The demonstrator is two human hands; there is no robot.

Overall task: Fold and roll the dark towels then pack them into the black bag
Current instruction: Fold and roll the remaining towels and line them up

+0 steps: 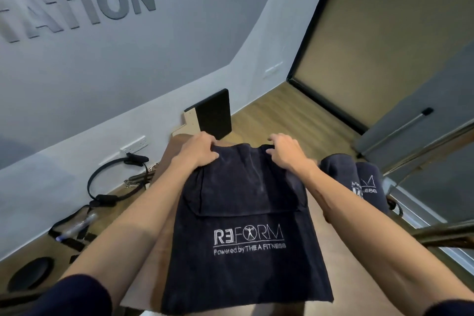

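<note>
A dark navy towel (246,259) with a white REFORM logo lies flat on a tan padded surface (151,259), its far part doubled back toward me. My left hand (198,149) pinches the towel's far left edge. My right hand (284,152) presses on the far right edge with fingers curled over it. Two rolled dark towels (356,182) with white lettering lie side by side to the right of my right forearm. No black bag can be made out.
A black pad (214,113) leans on the grey wall ahead. A black exercise ring (115,177), straps and a clear bottle (77,228) lie on the wooden floor at left. A metal frame with a bar (400,128) stands at right.
</note>
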